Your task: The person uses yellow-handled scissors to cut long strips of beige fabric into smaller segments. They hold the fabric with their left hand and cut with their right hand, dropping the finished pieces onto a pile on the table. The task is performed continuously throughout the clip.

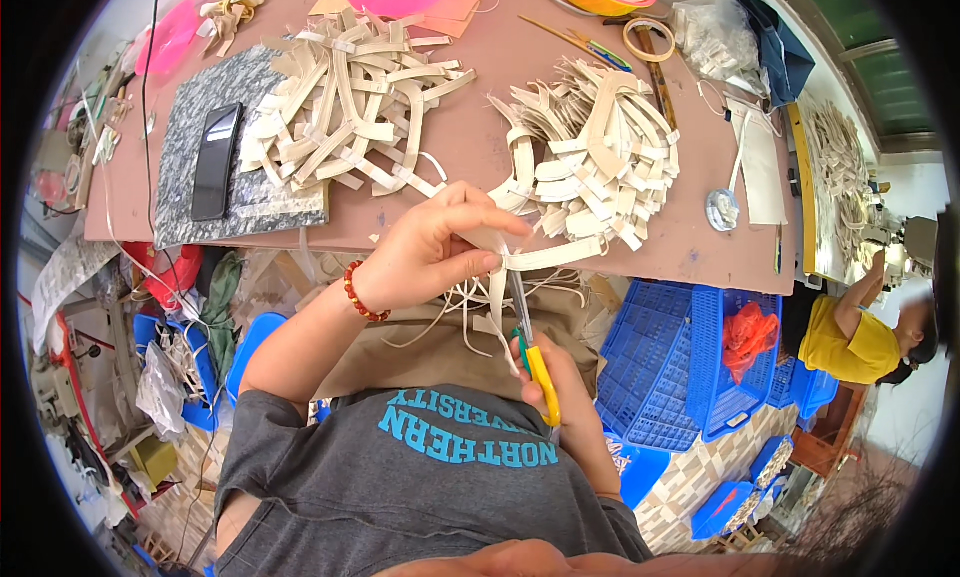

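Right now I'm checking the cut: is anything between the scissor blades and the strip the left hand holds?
Nothing visible. The left hand pinches the cream strip at the table edge, and the scissors in the right hand point up at it from below. Loose thin trimmings hang beside the blades, not across them.

- Scissors [540, 372]: yellow and green handles
- Strap pieces [590, 162]: pale cream
- Bracelet [360, 295]: red beads
- Table [690, 252]: dusty pink
- Slab [265, 192], far left: speckled grey
- Crates [670, 377], near right: blue
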{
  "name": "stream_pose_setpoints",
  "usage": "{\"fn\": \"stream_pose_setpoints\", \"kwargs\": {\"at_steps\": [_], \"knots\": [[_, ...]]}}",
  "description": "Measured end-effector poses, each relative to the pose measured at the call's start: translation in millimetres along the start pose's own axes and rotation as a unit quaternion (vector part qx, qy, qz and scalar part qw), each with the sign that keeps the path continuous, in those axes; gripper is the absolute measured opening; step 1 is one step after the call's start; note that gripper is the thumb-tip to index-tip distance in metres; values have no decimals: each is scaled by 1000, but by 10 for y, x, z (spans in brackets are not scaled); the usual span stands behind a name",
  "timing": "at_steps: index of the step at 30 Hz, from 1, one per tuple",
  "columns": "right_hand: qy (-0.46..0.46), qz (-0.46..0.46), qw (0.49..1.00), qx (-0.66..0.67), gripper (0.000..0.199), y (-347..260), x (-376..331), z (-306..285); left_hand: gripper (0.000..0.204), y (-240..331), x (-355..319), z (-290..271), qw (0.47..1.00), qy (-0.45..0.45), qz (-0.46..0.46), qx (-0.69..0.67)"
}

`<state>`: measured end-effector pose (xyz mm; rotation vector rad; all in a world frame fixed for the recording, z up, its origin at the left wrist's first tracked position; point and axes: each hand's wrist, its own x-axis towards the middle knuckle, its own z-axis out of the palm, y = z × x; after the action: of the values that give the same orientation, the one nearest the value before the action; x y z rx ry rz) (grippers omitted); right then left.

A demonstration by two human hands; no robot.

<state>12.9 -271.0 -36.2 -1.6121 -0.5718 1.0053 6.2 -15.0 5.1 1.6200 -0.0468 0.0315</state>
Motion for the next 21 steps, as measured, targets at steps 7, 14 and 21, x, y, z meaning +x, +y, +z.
{"fn": "stream_pose_setpoints", "kwargs": {"at_steps": [7, 14, 21], "knots": [[37, 33, 984, -174, 63, -77, -9, -19, 11, -62, -25, -73, 996, -29, 83, -9], [-34, 59, 997, 44, 51, -41, 17, 11, 15, -75, -55, -72, 995, -22, 86, -36], [-13, -10, 999, -38, 71, -106, 57, 63, 14, -61, -50, 14, 997, 9, 71, -17]]}}
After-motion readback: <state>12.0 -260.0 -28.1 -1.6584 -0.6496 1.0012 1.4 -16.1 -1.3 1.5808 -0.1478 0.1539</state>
